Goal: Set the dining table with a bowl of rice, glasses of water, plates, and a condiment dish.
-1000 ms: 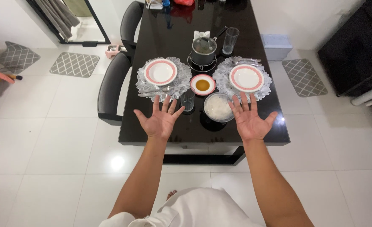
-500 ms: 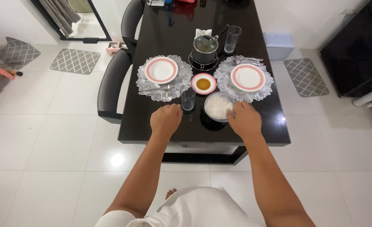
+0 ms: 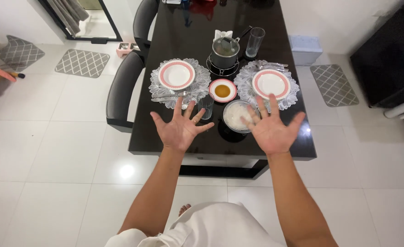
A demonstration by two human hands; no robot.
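Both hands up over the near edge of the black glossy table point(image 3: 183, 41), palms facing the camera, fingers spread wide, nothing held. Left hand point(image 3: 180, 130) sits lower centre-left of frame, fingertips just below the small drinking glass point(image 3: 205, 108); right hand point(image 3: 269, 130) lower centre-right, its fingers overlapping the bowl of white rice point(image 3: 236, 116) and reaching toward the right plate point(image 3: 271, 84). Whether either hand touches anything cannot be told; they look raised above the tabletop. Table setting, mid-frame: left plate point(image 3: 176, 74) on a lacy silver placemat point(image 3: 201, 81), small saucer with brown sauce point(image 3: 222, 90) between the two plates, lidded pot point(image 3: 224, 51) on a trivet above it, tall glass point(image 3: 255, 42) upper right of the pot. Black chair point(image 3: 123, 91) at left. To do the open-palm show well, my read: keep both palms flat to the camera, fingers separated, inside frame and clear of the dishes; right hand would be better shifted lower so it does not hide the rice bowl. Versus half a second ago: hands were turned over, loosely closed, backs up; now flipped and fully splayed. A second ago they were open like now, so this repeats that pose, fingers wider apart. Dishes unmoved.
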